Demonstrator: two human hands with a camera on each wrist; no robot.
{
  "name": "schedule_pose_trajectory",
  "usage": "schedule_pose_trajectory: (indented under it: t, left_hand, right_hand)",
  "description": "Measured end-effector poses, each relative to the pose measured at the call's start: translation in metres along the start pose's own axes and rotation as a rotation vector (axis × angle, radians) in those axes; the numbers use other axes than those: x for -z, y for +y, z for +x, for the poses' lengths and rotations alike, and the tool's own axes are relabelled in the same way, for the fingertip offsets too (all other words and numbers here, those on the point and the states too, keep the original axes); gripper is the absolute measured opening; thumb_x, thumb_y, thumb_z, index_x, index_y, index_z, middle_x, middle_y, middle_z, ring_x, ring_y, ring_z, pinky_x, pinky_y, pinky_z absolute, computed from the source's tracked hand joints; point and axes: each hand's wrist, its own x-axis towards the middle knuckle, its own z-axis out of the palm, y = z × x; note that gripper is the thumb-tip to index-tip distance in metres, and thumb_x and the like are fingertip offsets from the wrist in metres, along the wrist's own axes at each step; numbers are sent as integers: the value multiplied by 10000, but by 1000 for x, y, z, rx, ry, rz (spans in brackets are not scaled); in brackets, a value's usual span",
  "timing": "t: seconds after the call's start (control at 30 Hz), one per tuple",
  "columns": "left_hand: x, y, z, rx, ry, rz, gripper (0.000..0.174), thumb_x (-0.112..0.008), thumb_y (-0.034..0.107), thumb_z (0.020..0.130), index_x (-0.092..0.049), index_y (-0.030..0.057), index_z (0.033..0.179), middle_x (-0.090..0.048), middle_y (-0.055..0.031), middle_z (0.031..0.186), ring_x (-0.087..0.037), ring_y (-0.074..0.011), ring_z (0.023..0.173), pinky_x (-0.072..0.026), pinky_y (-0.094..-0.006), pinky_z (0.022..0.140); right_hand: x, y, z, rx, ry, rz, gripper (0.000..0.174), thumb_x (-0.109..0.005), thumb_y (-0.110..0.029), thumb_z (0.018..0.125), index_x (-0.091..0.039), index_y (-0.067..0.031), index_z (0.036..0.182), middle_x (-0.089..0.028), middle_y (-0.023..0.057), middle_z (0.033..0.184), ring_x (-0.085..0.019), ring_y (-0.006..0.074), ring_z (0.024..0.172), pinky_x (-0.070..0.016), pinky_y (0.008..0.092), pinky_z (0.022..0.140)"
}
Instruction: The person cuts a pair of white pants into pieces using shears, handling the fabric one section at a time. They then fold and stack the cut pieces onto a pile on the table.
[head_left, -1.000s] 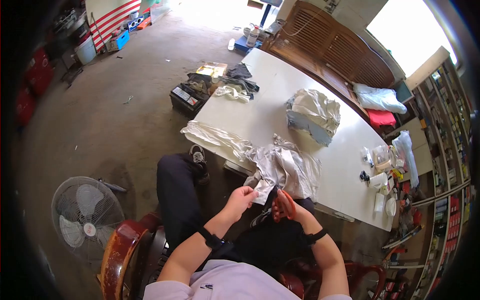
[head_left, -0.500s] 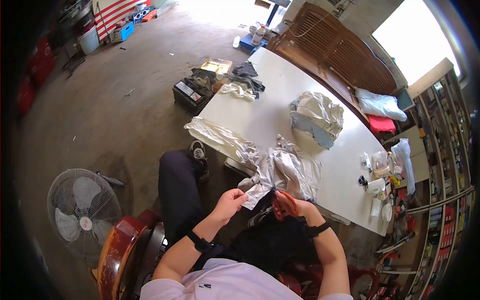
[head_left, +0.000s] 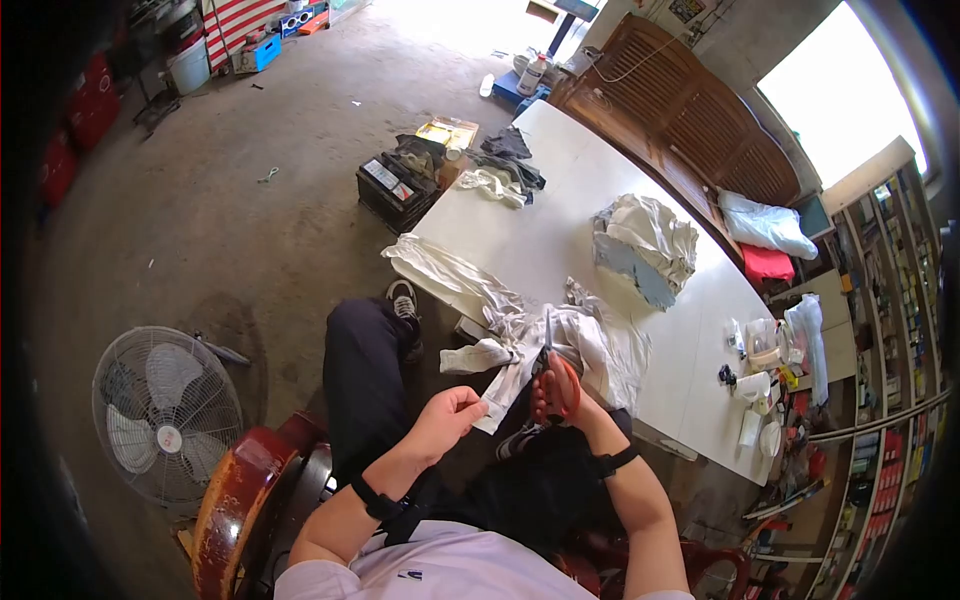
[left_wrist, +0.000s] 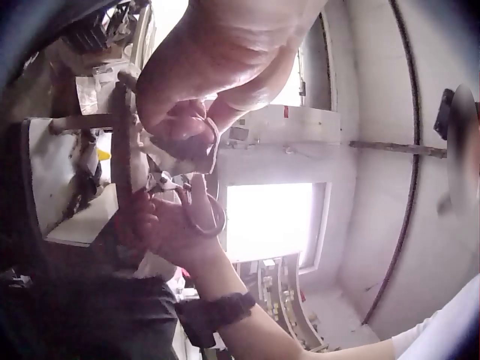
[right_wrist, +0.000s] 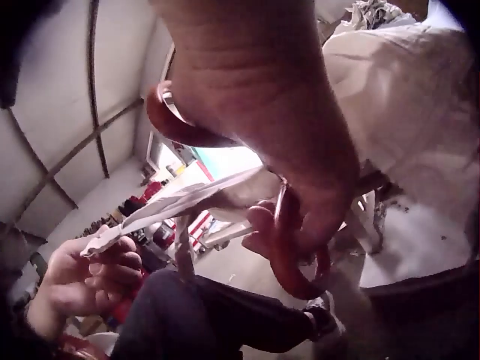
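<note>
With thumb and fingers, my left hand (head_left: pixel 440 424) pinches the end of a pale cloth (head_left: pixel 503 388) strip over my lap. The strip runs up to a crumpled grey-white bundle of cloth (head_left: pixel 605 350) at the table's near edge. My right hand (head_left: pixel 588 415) grips scissors by their orange-red handles (head_left: pixel 572 384), blades pointing away from me beside the strip. In the right wrist view the scissor handle (right_wrist: pixel 289 255) loops around my fingers, and the strip stretches across to my left hand (right_wrist: pixel 90 281). In the left wrist view the scissors (left_wrist: pixel 191 206) sit just below the pinching fingers.
On the white table (head_left: pixel 560 215) stands a folded cloth stack (head_left: pixel 645 250). Small cloth pieces (head_left: pixel 495 185) lie at its far left corner, near a black battery (head_left: pixel 388 190). Cups and bags (head_left: pixel 755 385) sit at the right end. A fan (head_left: pixel 168 415) stands left.
My left hand has moved slightly down and left, drawing the strip out longer. The scissors have turned, and their blades now show pointing up beside the cloth.
</note>
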Motion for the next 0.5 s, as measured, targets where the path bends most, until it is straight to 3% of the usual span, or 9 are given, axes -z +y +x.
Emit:
schedule_pose_trajectory:
  t: [0.03, 0.2, 0.33, 0.4, 0.43, 0.5]
  left_hand:
    - [-2, 1, -3, -3, -17, -9, 102, -583, 121, 914, -573, 64, 831, -522, 47, 723, -413, -37, 612, -352, -189, 570]
    - [-3, 2, -5, -4, 0, -34, 98, -584, 119, 911, -574, 63, 831, -524, 44, 718, -420, -37, 612, -349, -189, 562]
    - [7, 8, -8, -24, 32, -63, 91, -595, 131, 904, -575, 73, 837, -532, 43, 699, -429, -36, 586, -347, -186, 545]
    - [16, 16, -13, -88, 129, -119, 90, -594, 134, 904, -572, 79, 836, -542, 37, 695, -434, -35, 576, -345, -181, 539]
    - [22, 20, -15, -111, 136, -131, 100, -590, 142, 906, -570, 81, 830, -548, 32, 693, -438, -34, 572, -339, -175, 530]
    - [33, 25, -19, -132, 174, -122, 105, -590, 142, 906, -577, 65, 834, -540, 34, 693, -429, -34, 574, -343, -180, 535]
  right_hand:
    - [0, -2, 5, 5, -86, 45, 669, -488, -758, 770, -429, -92, 742, -403, 20, 604, -415, 150, 506, -368, 253, 496]
    - [23, -13, 30, 21, -76, 26, 692, -436, -790, 764, -401, -100, 740, -372, 5, 616, -389, 143, 495, -349, 265, 490]
    - [10, -16, 11, -21, 13, -133, 640, -429, -717, 833, -454, -82, 755, -412, 19, 616, -461, 166, 516, -446, 300, 528]
    - [10, -10, 10, -17, -115, -223, 616, -431, -671, 866, -487, -63, 788, -444, 36, 621, -504, 185, 547, -484, 328, 576]
    - [18, -8, 9, -111, -262, -189, 584, -436, -628, 891, -509, -53, 829, -485, 53, 678, -527, 188, 611, -488, 334, 624]
    - [20, 6, 1, -90, -214, -227, 578, -432, -621, 897, -510, -51, 835, -492, 57, 707, -535, 192, 648, -488, 337, 646]
